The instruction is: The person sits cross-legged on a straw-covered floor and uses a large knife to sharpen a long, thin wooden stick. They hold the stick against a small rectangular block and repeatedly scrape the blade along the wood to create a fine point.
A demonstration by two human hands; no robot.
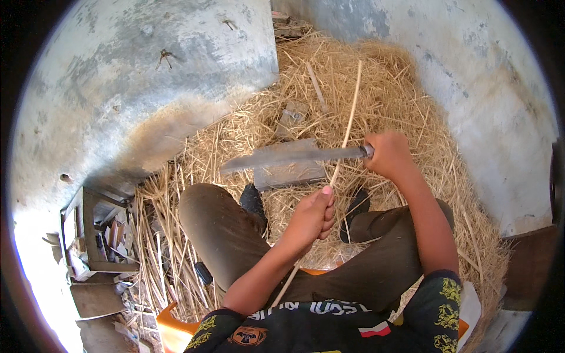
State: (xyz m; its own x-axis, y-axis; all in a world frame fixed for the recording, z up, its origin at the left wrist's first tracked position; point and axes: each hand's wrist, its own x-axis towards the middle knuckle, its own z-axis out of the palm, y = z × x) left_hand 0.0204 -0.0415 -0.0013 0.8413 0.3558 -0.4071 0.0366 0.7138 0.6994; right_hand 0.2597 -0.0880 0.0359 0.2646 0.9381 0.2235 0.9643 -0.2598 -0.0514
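My left hand (312, 219) is closed round a long, thin pale stick (352, 112), which slants from my lap up and away over the straw. In my right hand (389, 154) is the handle of a machete (282, 156), its broad blade pointing left. The blade crosses the stick a little beyond my left fist; whether its edge touches the stick I cannot tell. Under the blade a flat grey wooden block (291, 174) lies between my feet. Both my knees are bent, with dark trousers and dark footwear showing.
A thick heap of straw-like shavings (382, 88) covers the floor ahead and to the right. Uncut sticks (168, 253) lie left of my leg. Stained walls (147, 76) stand left and right. A wooden frame (88, 235) with clutter is at the left; part of an orange seat (170, 323) shows below me.
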